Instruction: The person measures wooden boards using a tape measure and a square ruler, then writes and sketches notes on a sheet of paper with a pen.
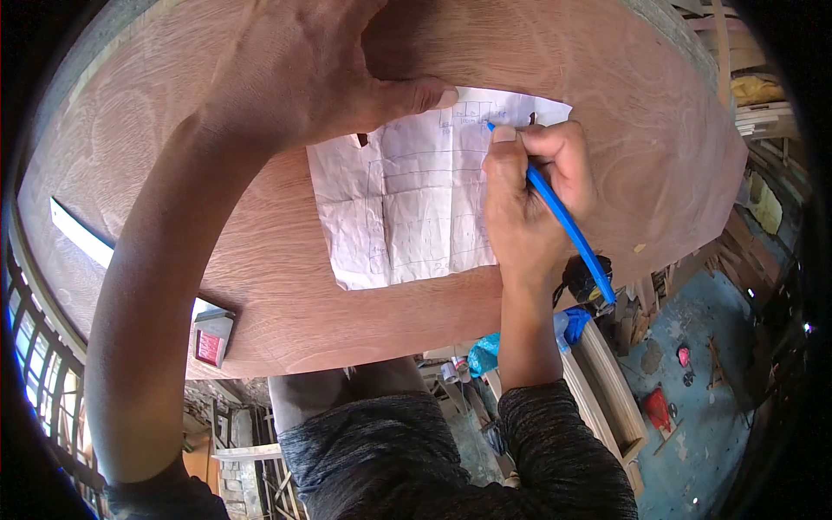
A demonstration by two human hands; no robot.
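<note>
A creased sheet of paper point(412, 234) with a pen-drawn sketch and small writing lies on the wooden board point(286, 321). Across its upper left reaches my left hand point(338, 78), thumb stretched out and pressing the paper's top edge; its other fingers are partly cut off by the frame. My right hand point(537, 186) rests on the paper's right side, fingers closed round a blue pen point(572, 232). The pen's tip touches or nearly touches the small drawing near the top. Under my left forearm lies a try square point(217, 334), its metal blade partly hidden.
Below the board at right stand long wooden mouldings point(607, 381) and a blue plastic bag point(485, 355). Wood scraps point(754, 234) are heaped along the right. A red object point(659, 407) lies on the bluish floor point(693, 329). A metal grille point(43, 347) is at left.
</note>
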